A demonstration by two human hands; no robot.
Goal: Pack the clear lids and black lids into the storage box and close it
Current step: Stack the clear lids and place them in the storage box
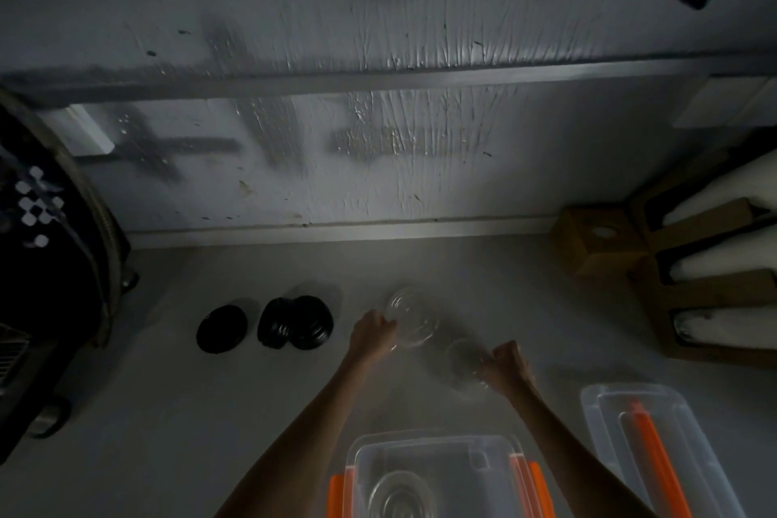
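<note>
My left hand (372,332) grips a stack of clear lids (414,320) on the grey floor. My right hand (508,366) grips a second, blurred stack of clear lids (464,362) just to its left. Black lids lie further left: a flat pile (221,328) and a tipped stack (296,322). The open clear storage box (433,446) with orange latches stands at the bottom centre; a stack of clear lids (399,494) sits inside it. The box's clear lid (656,446) with an orange handle lies on the floor at the right.
A scuffed white wall (378,118) rises behind the floor. A dark appliance (50,265) stands at the left. Brown cardboard boxes (681,278) holding white rolls are stacked at the right.
</note>
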